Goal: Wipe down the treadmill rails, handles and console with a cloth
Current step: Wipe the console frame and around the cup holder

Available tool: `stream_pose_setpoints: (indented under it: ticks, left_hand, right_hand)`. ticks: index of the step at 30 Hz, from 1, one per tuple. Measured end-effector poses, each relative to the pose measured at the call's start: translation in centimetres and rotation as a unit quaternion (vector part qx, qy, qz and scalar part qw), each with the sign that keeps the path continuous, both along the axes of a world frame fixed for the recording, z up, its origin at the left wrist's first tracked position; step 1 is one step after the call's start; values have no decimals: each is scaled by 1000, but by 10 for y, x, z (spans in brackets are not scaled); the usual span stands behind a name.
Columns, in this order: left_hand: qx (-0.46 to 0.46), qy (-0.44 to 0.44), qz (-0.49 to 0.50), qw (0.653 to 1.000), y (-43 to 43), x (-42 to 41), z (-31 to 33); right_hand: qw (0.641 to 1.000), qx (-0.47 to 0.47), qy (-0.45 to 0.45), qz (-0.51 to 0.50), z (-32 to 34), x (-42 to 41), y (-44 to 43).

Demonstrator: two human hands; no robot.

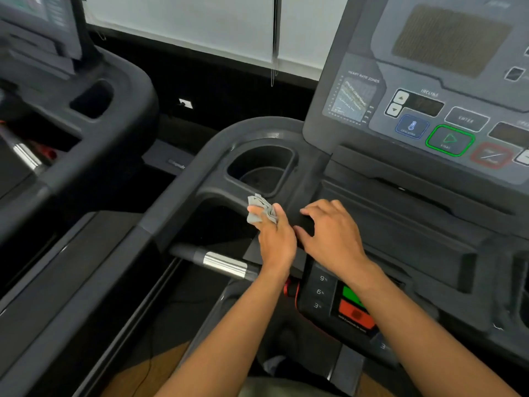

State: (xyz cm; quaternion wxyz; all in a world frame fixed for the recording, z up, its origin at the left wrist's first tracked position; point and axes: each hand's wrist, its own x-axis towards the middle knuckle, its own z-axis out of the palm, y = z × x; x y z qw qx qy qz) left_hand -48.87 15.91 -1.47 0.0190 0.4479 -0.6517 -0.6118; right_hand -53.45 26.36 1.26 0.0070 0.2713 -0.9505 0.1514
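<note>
A small grey cloth (259, 209) is bunched in my left hand (276, 239), pressed on the dark console surround just below the cup holder (260, 170). My right hand (333, 234) rests beside it, fingers spread on the black ledge, holding nothing. The console panel (423, 110) with its green start button rises at the upper right. A chrome-banded handle (224, 263) runs under my left wrist. The left side rail (94, 270) slopes down towards the lower left.
A lower control pad (343, 302) with green and red buttons lies under my right forearm. A second treadmill (86, 110) stands close on the left, separated by a narrow gap. White window blinds (200, 30) fill the back wall.
</note>
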Motion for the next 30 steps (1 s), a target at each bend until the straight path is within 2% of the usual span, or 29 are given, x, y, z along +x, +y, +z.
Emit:
stream_pose_setpoints:
  ticks: [4,6,8,10,12,14,17,20,22,24,27,30]
  left_hand:
    - [-59,-19,77,995,-50,-16,7]
    - [-64,-21,67,995,-62,-14,13]
    - [-89,-30,9,996,-59,-6,19]
    - [-166,-21,-77,983,-49,10,23]
    - [-264,9,-116,957,-42,23,32]
    - [-342,12,-92,935,-45,21,45]
    - [-403,25,-54,913,-58,6,57]
    - [-402,54,-121,906,-53,-1,51]
    - [-359,60,-240,900,-34,4,33]
    - [-352,62,-346,868,-17,15,9]
    - [-380,70,-393,834,-16,12,-6]
    - [-340,65,-429,835,-25,-18,5]
  right_hand:
    - [1000,10,-10,9,1,-2,4]
    - [1000,8,-18,15,2,0,6]
    - [1000,2,-26,16,4,1,7]
    - [999,-8,-37,14,4,1,8]
    - [999,-17,-46,5,6,0,12]
    - [998,-29,-51,-12,8,-3,17]
    - [996,-48,-61,-44,10,-7,26]
    - [995,-53,-62,-60,10,-9,31]
    - [994,-56,-63,-63,10,-9,31]
    - [994,-60,-63,-68,9,-10,31]
    - [993,-69,-62,-76,7,-12,29]
    - [992,-73,-55,-86,6,-15,23]
